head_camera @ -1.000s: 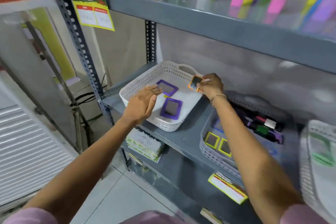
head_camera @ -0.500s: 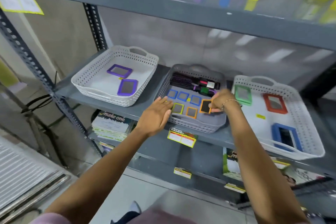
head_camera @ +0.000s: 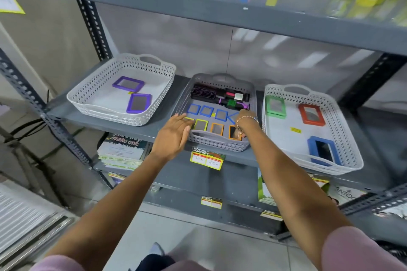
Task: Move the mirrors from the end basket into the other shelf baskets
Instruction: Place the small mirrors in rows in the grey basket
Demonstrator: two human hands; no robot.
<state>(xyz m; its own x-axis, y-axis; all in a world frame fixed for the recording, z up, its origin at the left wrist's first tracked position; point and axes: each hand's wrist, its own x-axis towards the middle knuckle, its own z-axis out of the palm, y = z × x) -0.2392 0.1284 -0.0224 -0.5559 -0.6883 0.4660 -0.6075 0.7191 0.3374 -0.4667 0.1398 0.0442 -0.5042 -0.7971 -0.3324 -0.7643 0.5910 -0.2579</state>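
Observation:
The white end basket [head_camera: 88, 97] on the left of the shelf holds two purple-framed mirrors [head_camera: 128, 84] [head_camera: 139, 103]. The grey middle basket [head_camera: 217, 143] holds several small blue, yellow and orange mirrors. My right hand [head_camera: 245, 123] reaches into its front right corner, fingers closed on a small orange-framed mirror [head_camera: 232, 133] that stands tilted near the basket floor. My left hand [head_camera: 174, 135] hovers open at the basket's front left rim and covers part of a yellow mirror. The white right basket [head_camera: 354, 152] holds a green [head_camera: 275, 106], a red [head_camera: 311, 114] and a blue mirror [head_camera: 322, 151].
Hair brushes [head_camera: 220, 97] lie at the back of the grey basket. A grey shelf board [head_camera: 220, 15] with coloured bottles runs overhead. A price tag [head_camera: 207, 159] hangs from the shelf edge. Magazines [head_camera: 123, 149] sit on the shelf below. Metal uprights stand at both ends.
My right hand carried the orange mirror from the left end basket to the grey middle basket and lowered it into the front right corner. My left hand followed to the grey basket's front rim.

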